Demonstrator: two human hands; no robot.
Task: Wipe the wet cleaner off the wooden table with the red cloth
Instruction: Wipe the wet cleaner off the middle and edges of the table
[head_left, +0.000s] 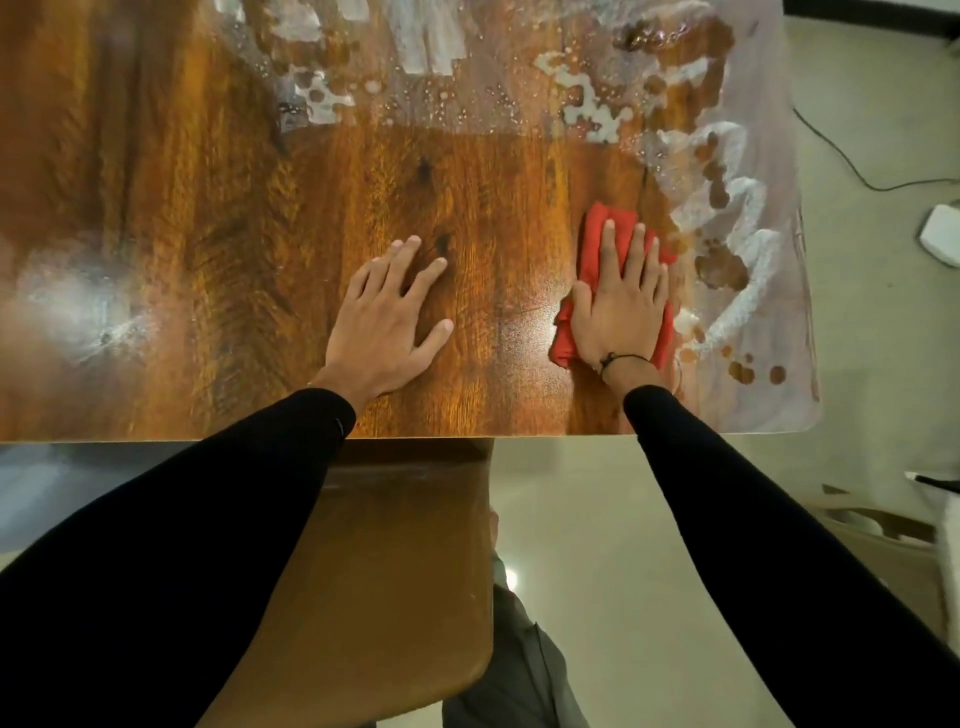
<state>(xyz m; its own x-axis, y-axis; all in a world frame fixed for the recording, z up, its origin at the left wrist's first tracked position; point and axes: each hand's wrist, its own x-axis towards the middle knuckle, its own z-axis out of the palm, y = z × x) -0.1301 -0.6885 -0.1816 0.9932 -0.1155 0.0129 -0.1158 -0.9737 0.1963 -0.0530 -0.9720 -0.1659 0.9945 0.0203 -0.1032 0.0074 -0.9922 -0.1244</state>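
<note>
The wooden table (493, 197) fills the upper half of the head view. My right hand (621, 296) lies flat on the crumpled red cloth (595, 234), pressing it onto the wood near the table's right end. White wet cleaner (737, 228) streaks the surface just right of the cloth and spreads along the far side (431, 47). A paler smear of cleaner (78, 306) sits at the left. My left hand (392, 317) rests flat on bare wood, fingers spread, holding nothing.
The table's near edge (208, 439) runs across the middle, its right edge beside the pale floor (883, 338). A wooden chair (405, 571) stands under the near edge. A black cable (852, 166) and a white object (943, 234) lie on the floor at right.
</note>
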